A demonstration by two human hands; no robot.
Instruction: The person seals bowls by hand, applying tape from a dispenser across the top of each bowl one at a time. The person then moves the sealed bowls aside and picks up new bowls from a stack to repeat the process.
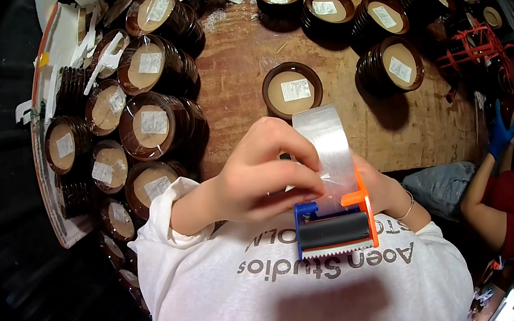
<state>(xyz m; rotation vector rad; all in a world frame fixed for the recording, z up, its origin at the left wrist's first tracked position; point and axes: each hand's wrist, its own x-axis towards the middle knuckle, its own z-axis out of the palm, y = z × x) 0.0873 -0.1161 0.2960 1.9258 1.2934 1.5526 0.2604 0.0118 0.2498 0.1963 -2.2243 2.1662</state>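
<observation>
My left hand [265, 172] is curled, its fingertips pressed together at the left edge of a wide roll of clear tape [324, 134]. The roll sits in a tape dispenser [335, 231] with a blue side, an orange side, a black roller and a toothed metal blade facing my chest. Behind the dispenser, my right hand [374, 185] holds it from the right; its fingers are mostly hidden. Just beyond my hands, a brown round dish [292, 90] with a white label lies on the wooden table [230, 94].
Stacks of wrapped brown dishes [154, 124] crowd the left side. More labelled stacks [389, 66] stand at the back and right. Red strapping [472, 47] lies at the far right. Another person, with a blue glove [501, 129], is at the right edge.
</observation>
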